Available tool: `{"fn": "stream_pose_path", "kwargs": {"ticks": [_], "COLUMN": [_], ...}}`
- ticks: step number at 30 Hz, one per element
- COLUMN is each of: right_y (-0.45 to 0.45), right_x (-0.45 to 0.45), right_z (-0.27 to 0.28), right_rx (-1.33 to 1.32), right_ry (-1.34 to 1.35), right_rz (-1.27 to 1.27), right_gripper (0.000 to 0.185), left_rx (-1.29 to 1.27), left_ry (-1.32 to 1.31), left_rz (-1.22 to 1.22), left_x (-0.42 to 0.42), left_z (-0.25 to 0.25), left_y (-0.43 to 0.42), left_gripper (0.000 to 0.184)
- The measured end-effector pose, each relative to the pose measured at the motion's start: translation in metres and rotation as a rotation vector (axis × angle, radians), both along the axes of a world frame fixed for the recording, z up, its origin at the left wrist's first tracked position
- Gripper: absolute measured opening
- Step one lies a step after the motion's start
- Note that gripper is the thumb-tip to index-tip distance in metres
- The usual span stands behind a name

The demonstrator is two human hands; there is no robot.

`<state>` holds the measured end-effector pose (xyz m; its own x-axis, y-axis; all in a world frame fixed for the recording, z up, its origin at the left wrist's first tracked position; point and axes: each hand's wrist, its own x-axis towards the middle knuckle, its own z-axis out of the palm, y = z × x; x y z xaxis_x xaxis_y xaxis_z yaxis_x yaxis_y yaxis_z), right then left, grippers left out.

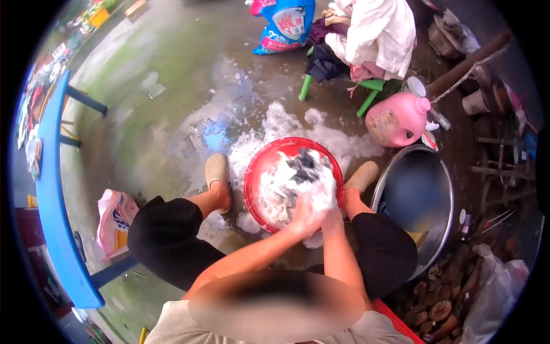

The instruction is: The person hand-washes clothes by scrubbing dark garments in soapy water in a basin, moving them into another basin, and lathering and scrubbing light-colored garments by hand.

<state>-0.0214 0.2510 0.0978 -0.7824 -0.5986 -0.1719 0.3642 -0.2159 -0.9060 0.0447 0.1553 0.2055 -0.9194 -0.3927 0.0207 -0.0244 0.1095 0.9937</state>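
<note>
A red basin [251, 200] stands on the wet floor between my feet, with suds and a white and dark wet cloth [306, 167] in it. My left hand [327, 198] and my right hand [307, 215] are close together over the basin's right half, both covered in foam and blurred by motion. The cloth bunches up at and above my hands, and foam hides most of my fingers. More pale cloth [278, 206] lies in the suds at the left of the basin.
A metal basin [448, 209] is at the right, below a pink jug [399, 120]. Clothes [381, 37] lie on a green stool [371, 86] beside a blue detergent bag [288, 26]. At the left are a blue bench [51, 189] and a pink and white packet [116, 221].
</note>
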Motion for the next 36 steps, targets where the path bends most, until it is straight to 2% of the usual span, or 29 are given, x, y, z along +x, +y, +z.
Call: {"fn": "stream_pose_path", "kwargs": {"ticks": [1, 2, 4, 5, 6, 7, 8, 9, 10, 12, 14, 16, 17, 19, 20, 22, 23, 25, 26, 27, 28, 30, 31, 34, 36], "right_y": [0.002, 0.003, 0.006, -0.003, -0.012, -0.029, -0.046, -0.049, -0.052, -0.055, -0.055, -0.051, -0.049, -0.037, -0.029, 0.003, 0.012, 0.003, -0.004, 0.004, 0.021, 0.02, 0.016, -0.011, -0.021], "right_x": [0.004, 0.006, 0.013, 0.016, 0.019, 0.017, 0.016, 0.02, 0.024, 0.03, 0.031, 0.026, 0.023, 0.004, -0.008, -0.017, -0.014, 0.004, 0.01, 0.012, 0.014, 0.018, 0.017, 0.016, 0.018], "right_z": [0.0, 0.002, 0.002, 0.008, 0.015, 0.025, 0.035, 0.044, 0.053, 0.087, 0.099, 0.108, 0.113, 0.071, 0.042, 0.004, -0.004, 0.03, 0.019, -0.007, -0.042, -0.045, -0.043, 0.015, 0.035], "right_rx": [-0.174, -0.347, -0.688, -0.449, -0.183, -0.115, -0.049, -0.353, -0.603, -0.582, -0.466, -0.367, -0.317, -0.297, -0.334, -0.121, -0.016, 0.267, 0.216, 0.298, 0.364, 0.327, 0.246, 0.006, -0.148], "right_ry": [-0.126, -0.254, -0.524, -0.264, -0.028, -0.049, -0.072, -0.389, -0.742, -0.72, -0.72, -0.713, -0.711, -0.732, -0.752, -0.647, -0.6, -0.486, -0.537, -0.025, 0.484, 0.824, 0.657, 0.158, -0.181], "right_rz": [0.006, 0.012, 0.017, -0.026, -0.078, -0.092, -0.105, -0.034, 0.009, 0.041, -0.008, -0.046, -0.064, -0.069, -0.08, -0.205, -0.274, -0.506, -0.572, -0.488, -0.378, -0.242, -0.239, -0.211, -0.185], "right_gripper": [0.05, 0.048, 0.044, 0.038, 0.033, 0.032, 0.031, 0.036, 0.04, 0.048, 0.058, 0.061, 0.062, 0.059, 0.058, 0.059, 0.06, 0.051, 0.046, 0.047, 0.048, 0.049, 0.048, 0.045, 0.044], "left_rx": [-0.198, -0.228, -0.552, -0.707, -0.697, -0.681, -0.631, -0.595, -0.437, -0.124, 0.534, 1.139, 1.406, 1.21, 0.88, 0.352, 0.087, -0.135, -0.334, -0.314, -0.293, -0.442, -0.532, -0.293, -0.441], "left_ry": [0.064, 0.039, -0.226, -0.366, -0.605, -0.838, -0.642, -0.421, -0.403, -0.333, -0.396, -0.255, -0.264, -0.343, -0.367, -0.396, -0.412, -0.263, -0.385, -0.299, -0.281, -0.17, -0.077, -0.205, -0.527], "left_rz": [0.027, 0.029, -0.202, -0.319, -0.216, -0.109, 0.106, 0.287, 0.35, 0.499, 0.503, 0.241, 0.115, 0.04, 0.144, 0.177, 0.187, 0.267, 0.209, 0.168, 0.076, -0.063, -0.132, -0.247, -0.149], "left_x": [0.009, 0.019, 0.023, 0.024, 0.013, -0.002, -0.003, -0.004, -0.007, -0.012, 0.0, 0.007, 0.01, 0.004, 0.004, 0.005, 0.007, 0.014, 0.017, 0.026, 0.033, 0.049, 0.053, 0.042, 0.035], "left_z": [0.008, 0.015, 0.019, 0.022, 0.019, 0.008, -0.022, -0.052, -0.1, -0.191, -0.143, -0.086, -0.056, -0.048, -0.051, -0.023, -0.014, 0.0, 0.026, 0.012, 0.028, 0.031, 0.032, -0.019, -0.047], "left_y": [0.011, 0.017, 0.001, -0.012, -0.032, -0.055, -0.076, -0.097, -0.112, -0.142, -0.136, -0.131, -0.129, -0.12, -0.113, -0.106, -0.101, -0.071, -0.057, -0.04, -0.026, -0.008, -0.005, -0.021, -0.059], "left_gripper": [0.027, 0.031, 0.038, 0.042, 0.047, 0.053, 0.055, 0.057, 0.059, 0.064, 0.064, 0.059, 0.056, 0.053, 0.054, 0.055, 0.056, 0.062, 0.062, 0.057, 0.055, 0.05, 0.049, 0.046, 0.042]}}
